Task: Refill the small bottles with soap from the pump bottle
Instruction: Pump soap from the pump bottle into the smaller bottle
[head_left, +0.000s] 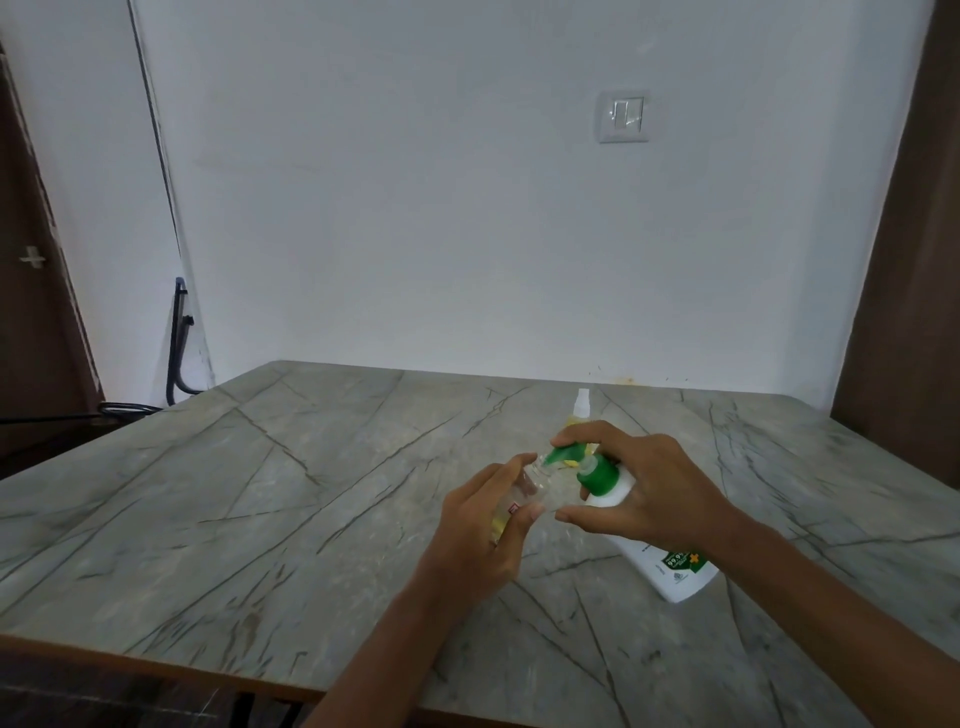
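My right hand (649, 493) grips a white pump bottle (670, 569) with a green pump head (597, 473), tilted to the left, the index finger resting on top of the pump. The green nozzle meets the open mouth of a small clear bottle (530, 486), which my left hand (483, 525) holds tilted toward it. Some yellowish liquid shows low in the small bottle. A second small bottle (581, 408) with a white spray cap and yellow contents stands upright on the table just behind my hands.
The grey marble-patterned table (260, 493) spreads wide to the left and front, its near edge at the bottom of the view. A white wall with a switch plate (623, 115) is behind. A dark metal frame (179, 343) leans at the back left.
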